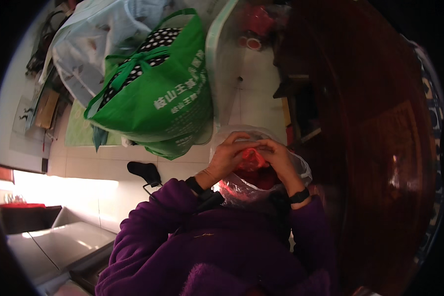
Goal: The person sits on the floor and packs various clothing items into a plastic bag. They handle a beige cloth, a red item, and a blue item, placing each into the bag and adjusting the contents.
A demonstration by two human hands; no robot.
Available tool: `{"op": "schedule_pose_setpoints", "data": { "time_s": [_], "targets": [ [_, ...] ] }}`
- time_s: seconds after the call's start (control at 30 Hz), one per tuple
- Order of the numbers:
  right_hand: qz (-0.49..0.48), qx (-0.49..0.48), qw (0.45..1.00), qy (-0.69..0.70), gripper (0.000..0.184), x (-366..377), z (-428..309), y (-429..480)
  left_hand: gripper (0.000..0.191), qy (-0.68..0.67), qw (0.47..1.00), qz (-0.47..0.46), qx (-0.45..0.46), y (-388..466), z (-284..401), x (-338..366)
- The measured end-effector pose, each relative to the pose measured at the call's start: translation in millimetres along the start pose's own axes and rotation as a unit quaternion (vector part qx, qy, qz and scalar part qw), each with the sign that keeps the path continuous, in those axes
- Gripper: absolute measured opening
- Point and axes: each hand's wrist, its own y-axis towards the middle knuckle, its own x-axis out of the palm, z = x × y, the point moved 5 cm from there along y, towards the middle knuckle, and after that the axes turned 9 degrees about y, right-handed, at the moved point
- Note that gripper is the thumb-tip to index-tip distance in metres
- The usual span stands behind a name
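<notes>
My left hand [225, 157] and my right hand [277, 155] meet fingertip to fingertip over a bunched red plastic bag [252, 160]. Fingers of both hands rest on the red bag's gathered top, and the contents of the bag are hidden. Around and beneath it lies a clear plastic bag [240, 190] with its mouth spread wide, close against my body. Black bands circle both wrists. A small black device with a cable lies by my left wrist.
A full green shopping bag [170, 111] with black-and-white dotted fabric stands ahead to the left, beside a pale patterned bag [85, 48]. A black sock [144, 172] lies on the tiled floor. A dark, glossy wooden surface [377, 155] fills the right side.
</notes>
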Motion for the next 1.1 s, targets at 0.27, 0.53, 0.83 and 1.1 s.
{"op": "schedule_pose_setpoints", "data": {
  "time_s": [0.27,0.53,0.83,1.1],
  "targets": [
    [0.132,-0.219,0.88,-0.401,0.016,-6,-26,-3,0.017,-0.016,0.998,-0.042,0.036,-8,3,-6],
    [0.175,-0.191,0.807,-0.53,0.015,-33,-13,1,0.013,-0.021,0.993,-0.113,0.004,-22,6,-14],
    [0.158,-0.07,0.777,-0.605,0.019,-76,16,4,0.008,0.133,0.982,-0.112,0.068,-48,-3,-41],
    [0.072,-0.014,0.809,-0.583,0.03,-67,-19,-61,0.06,0.371,0.912,-0.148,0.095,-41,20,-53]
  ]
}}
